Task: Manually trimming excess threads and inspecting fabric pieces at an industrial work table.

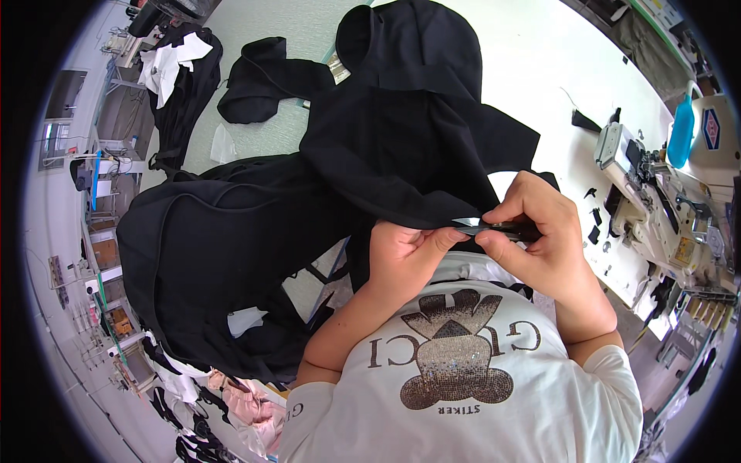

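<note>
My right hand (540, 235) is closed around a small pair of thread snips (505, 228) with a dark handle. The bright blades point left, at the edge of the black fabric. Pinched between the thumb and fingers of my left hand (409, 251) is the near edge of a black garment (394, 147), right by the blade tips. This garment spreads away from me over the table, with a rounded, hood-like part (417, 38) at its far end. Whether a thread lies between the blades is too small to tell.
To the left lies a large heap of black cloth (224, 247). Another black piece (270, 81) rests on the pale table (309, 19). A sewing machine (656, 201) stands at the right, with black scraps (594, 216) beside it and a blue bottle-like object (681, 127) on it.
</note>
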The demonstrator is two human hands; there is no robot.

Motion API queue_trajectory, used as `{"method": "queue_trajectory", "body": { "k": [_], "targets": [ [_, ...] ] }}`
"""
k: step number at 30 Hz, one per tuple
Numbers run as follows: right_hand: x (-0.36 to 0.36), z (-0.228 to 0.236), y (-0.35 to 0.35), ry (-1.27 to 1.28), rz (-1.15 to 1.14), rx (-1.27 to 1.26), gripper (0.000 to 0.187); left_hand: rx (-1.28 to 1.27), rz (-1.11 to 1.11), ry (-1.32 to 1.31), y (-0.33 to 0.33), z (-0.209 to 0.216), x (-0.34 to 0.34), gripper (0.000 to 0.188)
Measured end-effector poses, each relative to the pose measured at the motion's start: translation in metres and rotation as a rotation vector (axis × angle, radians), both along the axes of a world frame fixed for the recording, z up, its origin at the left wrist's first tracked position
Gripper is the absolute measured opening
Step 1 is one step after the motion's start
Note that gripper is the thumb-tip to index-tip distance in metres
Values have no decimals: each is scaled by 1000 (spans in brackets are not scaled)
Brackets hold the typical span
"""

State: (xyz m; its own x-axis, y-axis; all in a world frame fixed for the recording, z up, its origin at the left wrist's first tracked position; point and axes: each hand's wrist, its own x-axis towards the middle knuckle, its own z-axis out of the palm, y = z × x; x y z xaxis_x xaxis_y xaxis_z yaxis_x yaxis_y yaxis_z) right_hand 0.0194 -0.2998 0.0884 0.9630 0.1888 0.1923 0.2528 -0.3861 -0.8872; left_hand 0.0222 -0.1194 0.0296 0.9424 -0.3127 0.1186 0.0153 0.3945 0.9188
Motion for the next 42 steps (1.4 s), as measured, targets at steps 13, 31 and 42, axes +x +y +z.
{"method": "queue_trajectory", "body": {
  "k": [13,31,42],
  "targets": [
    [-2,-5,-4,-5,4,1,19,42,9,5,0,3,-1,13],
    [-3,0,4,-28,-6,-26,23,24,-19,-36,-2,5,0,11],
    [-6,-4,-1,1,9,-6,22,90,20,-85,-3,3,0,11]
  ]
}}
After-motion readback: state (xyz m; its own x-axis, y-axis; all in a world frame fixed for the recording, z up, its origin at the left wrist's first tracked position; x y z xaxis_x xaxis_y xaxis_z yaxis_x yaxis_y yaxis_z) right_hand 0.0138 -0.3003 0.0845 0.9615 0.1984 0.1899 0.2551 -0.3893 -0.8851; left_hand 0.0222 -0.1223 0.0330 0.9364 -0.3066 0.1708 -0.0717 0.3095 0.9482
